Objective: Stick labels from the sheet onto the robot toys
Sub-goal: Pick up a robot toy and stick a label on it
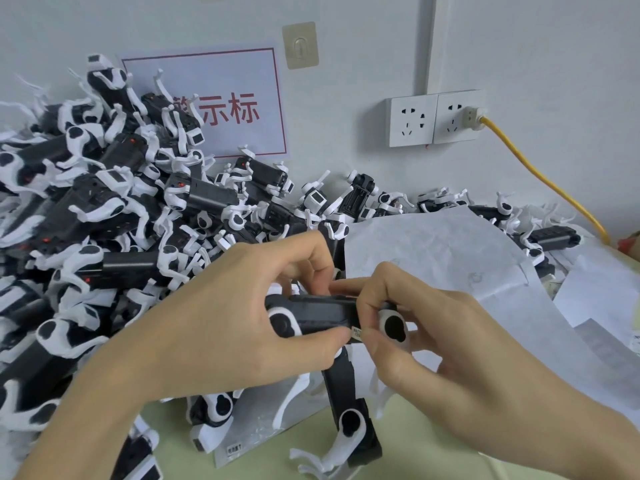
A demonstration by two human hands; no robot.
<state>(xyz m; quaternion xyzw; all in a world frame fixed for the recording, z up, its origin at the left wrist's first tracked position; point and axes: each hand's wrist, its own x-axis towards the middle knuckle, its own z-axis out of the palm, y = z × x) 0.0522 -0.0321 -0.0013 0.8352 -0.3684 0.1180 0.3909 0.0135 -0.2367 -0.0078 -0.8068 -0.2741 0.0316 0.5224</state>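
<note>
A black-and-white robot toy [313,313] is held in mid-air over the table. My left hand [242,306] grips its left end, fingers curled over the top and thumb underneath. My right hand [433,334] pinches a small white label [356,334] between thumb and forefinger against the toy's lower edge. The label sheet [256,431] lies on the table below, partly covered by toys. Another robot toy [349,410] lies under my hands, and one more [214,414] rests on the sheet.
A big heap of robot toys [104,209] fills the left and back of the table. Used backing paper [450,271] is piled on the right. On the wall are a sign [207,102], sockets [433,119] and a yellow cable [533,171].
</note>
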